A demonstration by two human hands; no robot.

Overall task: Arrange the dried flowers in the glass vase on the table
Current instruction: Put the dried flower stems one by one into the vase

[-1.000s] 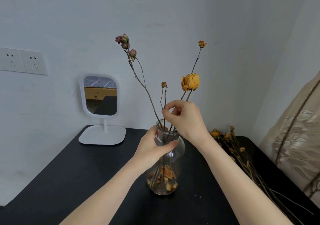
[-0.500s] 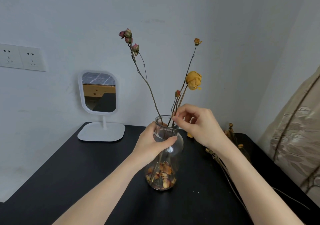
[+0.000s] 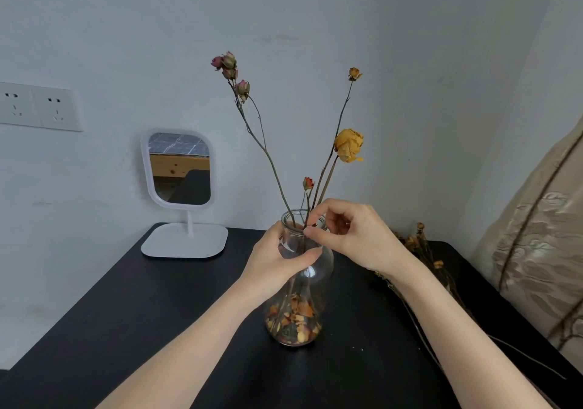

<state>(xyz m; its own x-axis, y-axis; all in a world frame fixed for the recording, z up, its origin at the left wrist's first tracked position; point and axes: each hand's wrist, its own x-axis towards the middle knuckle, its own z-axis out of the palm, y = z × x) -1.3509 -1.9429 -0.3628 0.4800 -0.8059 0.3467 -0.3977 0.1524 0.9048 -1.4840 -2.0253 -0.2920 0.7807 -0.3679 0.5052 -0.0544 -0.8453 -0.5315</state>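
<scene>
At the middle of the black surface (image 3: pixel 126 314), my left hand (image 3: pixel 277 260) wraps the neck of the glass vase (image 3: pixel 325 270), upright, petals in its base. My right hand (image 3: pixel 356 235) pinches the short red-bud stem (image 3: pixel 308 183) at the vase mouth, thumb and forefinger together. More dried flowers (image 3: pixel 416 242) lie on the surface, right of the vase.

Upright stems (image 3: pixel 273 169) inside narrow vase (image 3: pixel 325 266)

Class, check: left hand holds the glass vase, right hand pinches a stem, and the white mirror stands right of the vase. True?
No. The head view shows the white mirror left of the glass vase; the left hand on it and right hand on the stem are as stated.
</scene>
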